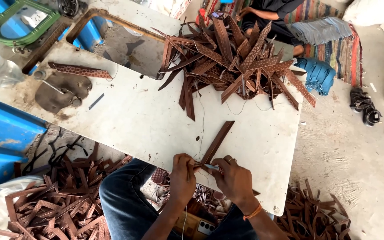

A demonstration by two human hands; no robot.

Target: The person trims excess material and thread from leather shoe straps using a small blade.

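At the near edge of a white table [138, 120], my left hand [182, 175] pinches the near end of a long brown patterned leather strap [217, 142]. The strap runs away from me up to the right. My right hand [234, 178] is closed on the same end of the strap and also holds a small light blue tool [211, 167] against it. A thin thread [201, 120] trails from the strap across the table. An orange band circles my right wrist.
A big heap of similar brown straps [234, 60] covers the far side of the table. More straps lie on the floor at left [63, 204] and right [312, 215]. A sewing machine part [61, 91] sits far left. Another person [270, 15] sits beyond the heap, with sandals [365, 106] nearby.
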